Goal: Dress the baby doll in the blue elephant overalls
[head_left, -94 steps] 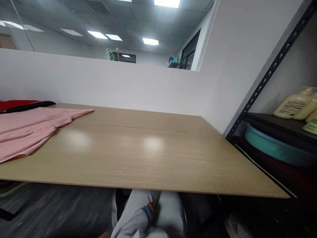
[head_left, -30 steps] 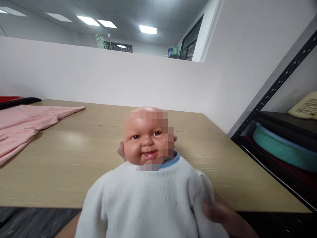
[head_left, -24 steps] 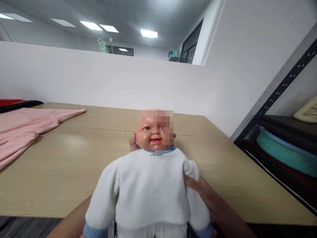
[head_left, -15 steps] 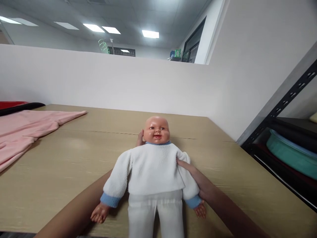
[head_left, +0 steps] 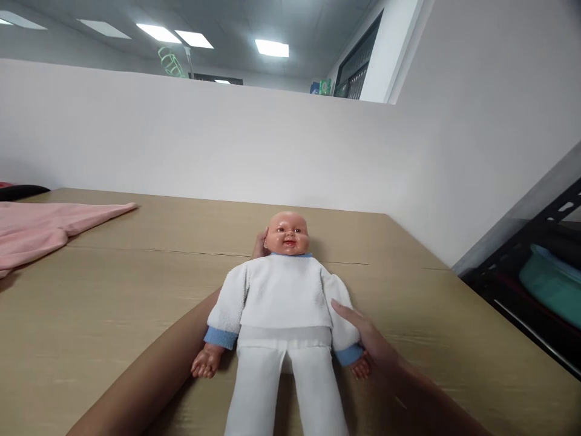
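A baby doll point(head_left: 281, 297) in a white fleece top with blue cuffs and white trousers lies face up on the wooden table point(head_left: 113, 284), head away from me. My left forearm runs under its body. The fingers of my left hand point(head_left: 260, 245) show beside its head, curled round the back of it. My right hand point(head_left: 370, 348) grips the doll at its sleeve and side, with one digit laid over the white sleeve and the other fingers hidden beneath.
A pink cloth point(head_left: 40, 227) lies spread at the table's far left, with a black object point(head_left: 18, 192) behind it. A white partition point(head_left: 181, 139) closes off the back. To the right stands a black metal rack point(head_left: 535, 242) holding a teal basin point(head_left: 551, 284).
The doll came up from my lap, was held upright facing me, then was lowered onto its back on the table. My hands stayed on it throughout.
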